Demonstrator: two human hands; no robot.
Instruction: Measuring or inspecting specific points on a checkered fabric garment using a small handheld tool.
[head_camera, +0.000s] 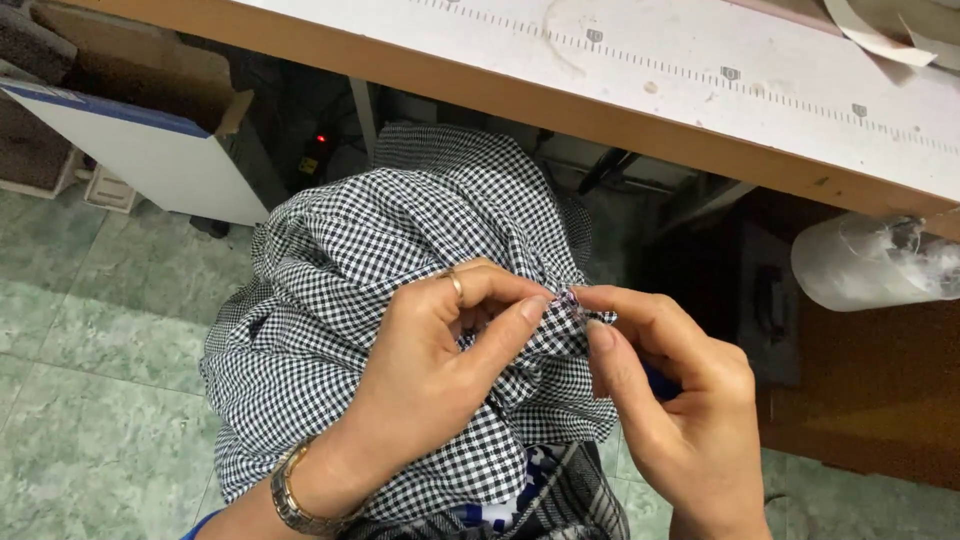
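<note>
Both hands pinch one spot on the checked cloth (400, 260) bunched in the lap below the desk (700, 90): left hand (430, 380) and right hand (670, 400) each grip a fold, fingertips nearly meeting. Judging by this, the picking is midway.

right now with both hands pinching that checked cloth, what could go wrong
1. Both the left hand and right hand pinch one small spot of the checked cloth; a hard pull there might tear or distort it.
2. Most of the cloth hangs loose in the lap toward the tiled floor, so it may slide down and get dirty.
3. The bracelet on the left wrist lies against the folds and could snag them.
</note>
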